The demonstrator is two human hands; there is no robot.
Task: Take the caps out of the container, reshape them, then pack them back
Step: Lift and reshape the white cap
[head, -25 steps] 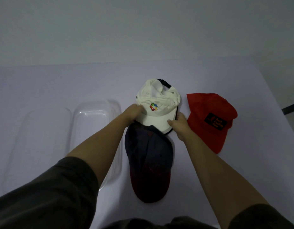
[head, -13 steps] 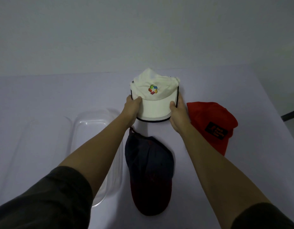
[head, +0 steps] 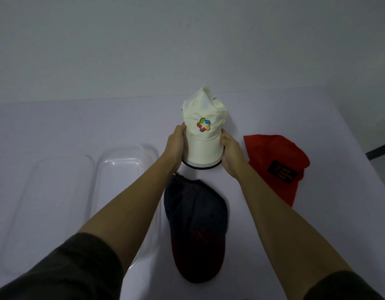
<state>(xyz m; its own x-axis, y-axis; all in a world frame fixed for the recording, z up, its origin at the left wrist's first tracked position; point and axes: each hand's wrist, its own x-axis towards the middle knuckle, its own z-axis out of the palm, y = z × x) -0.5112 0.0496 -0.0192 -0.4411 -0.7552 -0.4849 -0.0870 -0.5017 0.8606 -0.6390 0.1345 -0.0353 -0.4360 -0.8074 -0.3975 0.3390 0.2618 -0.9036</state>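
Head view has the white cap (head: 203, 135) standing brim-down toward the far edge of the table (head: 330, 224), with the left hand (head: 175, 146) and right hand (head: 230, 154) each curled round one side of its brim, bending it into a tight arch. Its crown is crumpled to a point, so I reckon too hard a squeeze could crease the brim. A slack grip might tip it onto the navy cap (head: 195, 224) just nearer the front edge.

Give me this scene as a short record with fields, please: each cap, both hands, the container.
white cap: held between both hands, crown crumpled into a peak
left hand: grips the brim's left side
right hand: grips the brim's right side
navy cap: lies on the table, right of the container
red cap: lies right of the hands
container: clear, no cap inside
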